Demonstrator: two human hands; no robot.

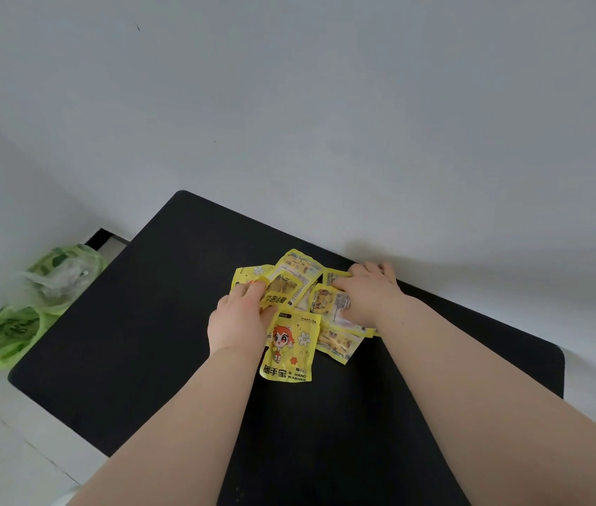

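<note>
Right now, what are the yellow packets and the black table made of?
The yellow packets look like thin glossy plastic film: printed, crinkly, catching light. The black table looks matte, maybe painted wood or laminate; nothing reflects in it.

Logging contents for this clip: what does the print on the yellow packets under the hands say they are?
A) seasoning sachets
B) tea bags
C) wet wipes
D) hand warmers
D: the face-up packet nearest the camera is printed HAND WARMER. The left hand pinches a second packet, and the right hand presses on the pile.
</note>
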